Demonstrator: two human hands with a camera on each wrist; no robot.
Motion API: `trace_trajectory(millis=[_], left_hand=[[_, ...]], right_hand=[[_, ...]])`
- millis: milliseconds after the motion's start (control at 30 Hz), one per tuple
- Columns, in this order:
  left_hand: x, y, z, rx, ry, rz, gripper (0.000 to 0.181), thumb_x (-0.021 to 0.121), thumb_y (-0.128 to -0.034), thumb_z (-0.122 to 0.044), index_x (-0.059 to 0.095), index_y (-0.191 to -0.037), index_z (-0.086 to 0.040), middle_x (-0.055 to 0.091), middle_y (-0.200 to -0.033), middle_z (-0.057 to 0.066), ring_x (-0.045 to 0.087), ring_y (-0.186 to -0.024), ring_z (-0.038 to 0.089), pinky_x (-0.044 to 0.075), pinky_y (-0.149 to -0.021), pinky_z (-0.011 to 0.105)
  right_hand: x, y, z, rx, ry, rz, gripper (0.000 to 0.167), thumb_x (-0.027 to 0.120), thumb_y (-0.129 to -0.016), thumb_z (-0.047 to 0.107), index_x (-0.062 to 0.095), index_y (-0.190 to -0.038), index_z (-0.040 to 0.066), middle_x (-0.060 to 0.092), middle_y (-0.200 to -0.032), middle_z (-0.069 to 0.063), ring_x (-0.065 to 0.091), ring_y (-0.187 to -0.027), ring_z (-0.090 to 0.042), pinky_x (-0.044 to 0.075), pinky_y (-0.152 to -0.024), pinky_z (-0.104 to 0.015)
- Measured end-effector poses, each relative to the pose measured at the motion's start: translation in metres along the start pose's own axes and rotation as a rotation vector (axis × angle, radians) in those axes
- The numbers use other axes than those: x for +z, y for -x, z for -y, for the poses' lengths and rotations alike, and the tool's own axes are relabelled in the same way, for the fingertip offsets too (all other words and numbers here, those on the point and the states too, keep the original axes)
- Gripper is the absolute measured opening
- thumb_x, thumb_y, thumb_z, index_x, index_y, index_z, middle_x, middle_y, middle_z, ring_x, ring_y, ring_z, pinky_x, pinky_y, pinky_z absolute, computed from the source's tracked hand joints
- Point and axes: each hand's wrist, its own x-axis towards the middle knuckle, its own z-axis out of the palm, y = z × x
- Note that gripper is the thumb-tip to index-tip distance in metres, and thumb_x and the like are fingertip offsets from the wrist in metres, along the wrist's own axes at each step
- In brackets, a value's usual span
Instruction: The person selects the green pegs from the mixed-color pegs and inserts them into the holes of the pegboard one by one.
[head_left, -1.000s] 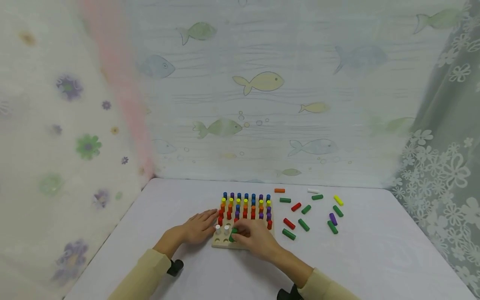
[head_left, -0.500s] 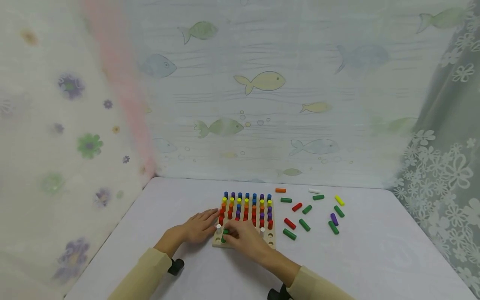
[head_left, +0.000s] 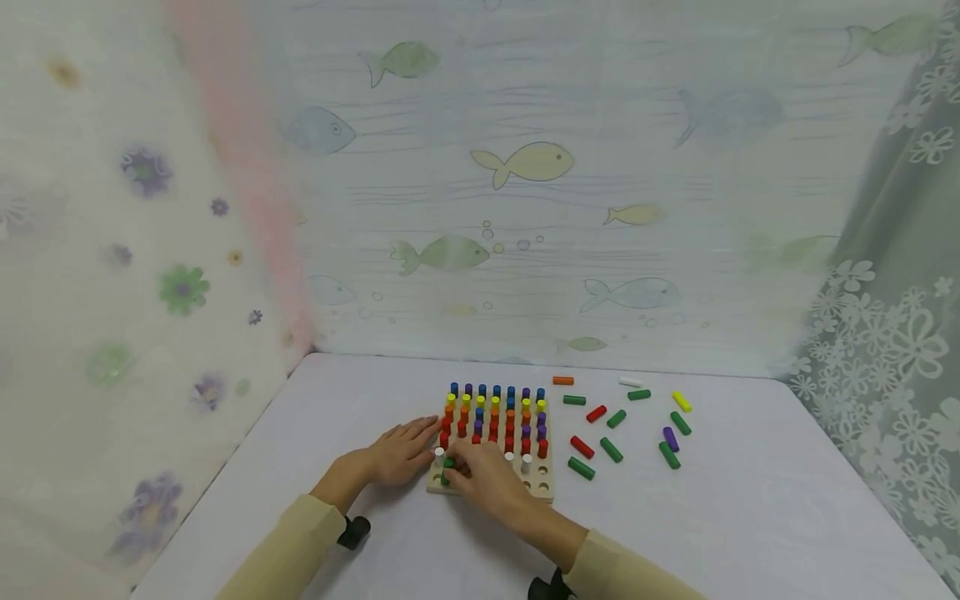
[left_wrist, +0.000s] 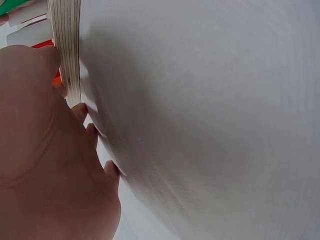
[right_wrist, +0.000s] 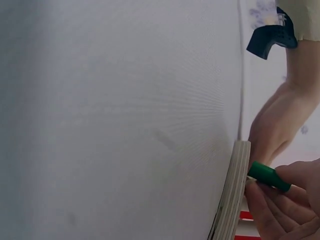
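A wooden pegboard [head_left: 545,497] stands on the table, filled with rows of blue, yellow, orange, red and purple pegs. Nearer its front are white pegs [head_left: 527,464], some hidden behind my right hand, and several bare holes. My right hand [head_left: 487,479] pinches a green peg [right_wrist: 269,175] between thumb and fingers at the front-left of the board; in the right wrist view the peg's end is by the board surface. My left hand [head_left: 397,454] lies with extended fingers against the board's left edge, its thumb touching the board side [left_wrist: 67,45] in the left wrist view.
Right of the board lie loose pegs: several green pegs [head_left: 611,450], red pegs [head_left: 582,447], a purple peg [head_left: 671,439], a yellow peg [head_left: 681,401], an orange peg [head_left: 563,381] and a white peg [head_left: 630,382]. A patterned curtain [head_left: 525,250] hangs behind the white table [head_left: 712,517].
My right hand has moved left along the board's front with the green peg, then stays almost in place. White pegs at the front right have come into view. My left hand keeps its place.
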Motion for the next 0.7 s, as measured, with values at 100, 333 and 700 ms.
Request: trace_trajectory(millis=[100,333,700], left_hand=[[0.0028,-0.0025,0.003,-0.003,0.008,-0.006,0.065,0.042,-0.1093,-0.04,0.022,-0.164,-0.012,0.02,-0.171,0.006,0.016,-0.157,0.028,0.015,-0.124,0.059],[0.0063,-0.0057,0.0069,0.002,0.004,-0.015,0.064,0.043,-0.109,-0.039,0.023,-0.164,-0.012,0.021,-0.17,0.006,0.017,-0.157,0.029,0.015,-0.124,0.06],[0.0055,-0.0045,0.0056,0.012,0.013,-0.022,0.064,0.042,-0.1093,-0.038,0.023,-0.164,-0.011,0.021,-0.17,0.007,0.017,-0.157,0.03,0.015,-0.123,0.061]], right_hand=[[0.002,-0.0006,-0.0003,0.018,0.016,-0.002,0.012,0.074,-0.095,0.01,0.071,-0.106,0.006,0.072,-0.086,0.005,0.06,-0.073,0.003,0.052,-0.067,-0.014],[0.0052,-0.0015,0.0003,0.034,0.03,-0.021,0.012,0.074,-0.096,0.014,0.071,-0.106,0.009,0.074,-0.087,0.004,0.062,-0.073,0.003,0.053,-0.065,-0.014],[0.0064,-0.0036,0.0053,0.089,0.069,-0.01,0.019,0.076,-0.094,0.019,0.073,-0.112,0.01,0.072,-0.084,0.009,0.059,-0.071,0.003,0.051,-0.065,-0.015]])
